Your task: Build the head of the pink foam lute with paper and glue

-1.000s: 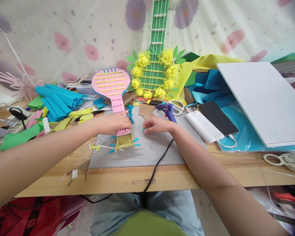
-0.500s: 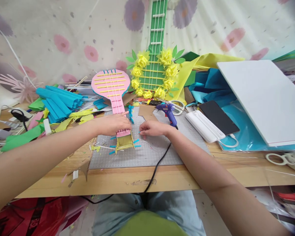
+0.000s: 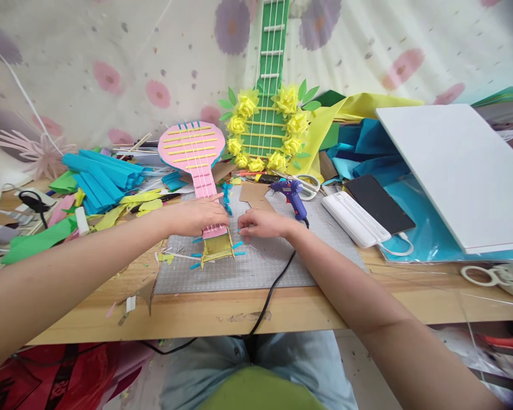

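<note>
A pink toy guitar (image 3: pixel 191 147) with yellow strips, white strings and a blue edge lies with its neck towards me. My left hand (image 3: pixel 200 216) is closed round the neck, just above the olive-yellow headstock (image 3: pixel 218 249). Blue pegs stick out from both sides of that headstock. To the right of the neck, my right hand (image 3: pixel 260 223) pinches a tiny blue piece (image 3: pixel 239 230) at its fingertips, apart from the guitar. Its exact shape is too small to make out.
Beneath both hands lies a grey cutting mat (image 3: pixel 256 273). A purple glue gun (image 3: pixel 294 196), scissors (image 3: pixel 310 187), a white power bank (image 3: pixel 354 219) and a dark phone (image 3: pixel 380 204) are to the right. Behind stands a green guitar (image 3: pixel 263 134) with yellow flowers. Blue crepe paper (image 3: pixel 105 176) lies left.
My right hand has shifted slightly left, bringing the tiny blue piece closer to the guitar neck. My left hand keeps its hold on the neck.
</note>
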A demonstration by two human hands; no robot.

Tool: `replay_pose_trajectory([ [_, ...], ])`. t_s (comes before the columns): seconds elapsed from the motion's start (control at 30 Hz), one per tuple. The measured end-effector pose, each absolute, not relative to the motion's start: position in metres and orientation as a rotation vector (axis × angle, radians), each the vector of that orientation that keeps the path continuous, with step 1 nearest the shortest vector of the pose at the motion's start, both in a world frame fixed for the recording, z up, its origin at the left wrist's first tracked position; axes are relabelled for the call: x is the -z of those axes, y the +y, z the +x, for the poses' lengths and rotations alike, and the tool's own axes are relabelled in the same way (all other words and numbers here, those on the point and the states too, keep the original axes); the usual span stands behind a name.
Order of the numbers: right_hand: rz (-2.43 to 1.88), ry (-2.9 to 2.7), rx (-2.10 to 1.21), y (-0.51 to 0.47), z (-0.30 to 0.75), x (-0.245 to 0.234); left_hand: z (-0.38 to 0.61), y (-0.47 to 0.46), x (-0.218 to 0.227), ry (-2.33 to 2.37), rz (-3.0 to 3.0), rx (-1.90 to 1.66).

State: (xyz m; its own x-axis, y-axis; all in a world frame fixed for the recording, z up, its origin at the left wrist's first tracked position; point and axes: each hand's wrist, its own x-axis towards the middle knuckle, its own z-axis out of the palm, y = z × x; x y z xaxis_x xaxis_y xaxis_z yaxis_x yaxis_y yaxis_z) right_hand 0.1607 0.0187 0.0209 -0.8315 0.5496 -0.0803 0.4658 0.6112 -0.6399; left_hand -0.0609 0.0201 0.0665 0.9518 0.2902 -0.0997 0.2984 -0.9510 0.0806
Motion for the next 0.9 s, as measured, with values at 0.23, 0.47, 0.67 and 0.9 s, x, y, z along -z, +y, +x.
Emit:
replay_pose_trajectory([
  [0.23, -0.858, -2.739, -0.992, 0.016, 0.155, -0.02, -0.06, 0.019, -0.069, 0.454, 3.015, 0.146],
  [0.47, -0.804, -2.762, -0.935, 0.017, 0.151, -0.015, -0.059, 0.016, -0.071, 0.463, 3.022, 0.163],
  [0.67, -0.875, -2.765, -0.746, 0.011, 0.149, -0.021, -0.054, 0.016, -0.071, 0.464, 3.037, 0.175],
  [0.9, -0.736, -2.716, -0.961, 0.015, 0.148, -0.013, -0.055, 0.017, -0.068, 0.451, 3.037, 0.139],
])
